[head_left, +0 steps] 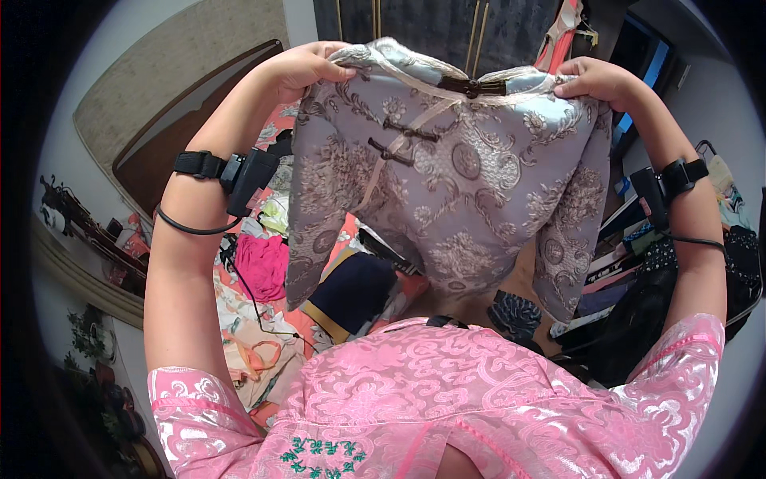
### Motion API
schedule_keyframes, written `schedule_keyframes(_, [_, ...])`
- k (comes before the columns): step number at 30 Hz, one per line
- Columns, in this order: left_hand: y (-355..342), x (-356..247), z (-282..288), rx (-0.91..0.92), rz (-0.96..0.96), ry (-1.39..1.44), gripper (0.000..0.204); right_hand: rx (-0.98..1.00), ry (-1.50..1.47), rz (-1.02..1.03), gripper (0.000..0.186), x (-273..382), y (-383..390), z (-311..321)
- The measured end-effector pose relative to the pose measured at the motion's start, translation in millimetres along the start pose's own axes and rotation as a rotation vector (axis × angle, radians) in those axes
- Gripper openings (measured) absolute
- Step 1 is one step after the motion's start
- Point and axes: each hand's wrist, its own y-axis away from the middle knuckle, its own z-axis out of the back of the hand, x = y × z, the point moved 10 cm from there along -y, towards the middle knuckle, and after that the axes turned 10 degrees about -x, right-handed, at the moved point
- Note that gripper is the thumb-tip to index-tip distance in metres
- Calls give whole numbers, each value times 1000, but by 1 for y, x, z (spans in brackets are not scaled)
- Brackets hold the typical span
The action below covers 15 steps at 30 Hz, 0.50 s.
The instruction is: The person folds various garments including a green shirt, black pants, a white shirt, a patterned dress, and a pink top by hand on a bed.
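A silvery-grey brocade jacket (479, 184) with flower patterns and dark knotted fastenings hangs spread out in front of me. My left hand (319, 62) grips it near one end of the collar and shoulder line, thumb on the cloth. At the other shoulder my right hand (597, 81) pinches the fabric between thumb and fingers. The pale-edged collar stretches between both hands, with a dark fastening (472, 86) at its middle. Both sleeves droop down at the sides. Part of each hand's fingers is hidden behind the cloth.
On the left, a bed with a brown headboard (183, 120) carries heaped clothes, among them a bright pink garment (262, 267) and a navy folded one (355, 291). A dark striped cloth (515, 314) lies low at centre right. Black bags and clothes (638, 319) crowd the right; dark wardrobe doors (431, 32) stand behind.
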Motion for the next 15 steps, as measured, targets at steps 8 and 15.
schedule_keyframes(8, [10,-64,57,-170,-464,74,20,-775,-184,1007,20,71,19,78])
schedule_keyframes(15, [66,-155,83,-451,-651,28,25,-14,-618,155,32,52,-49,-73])
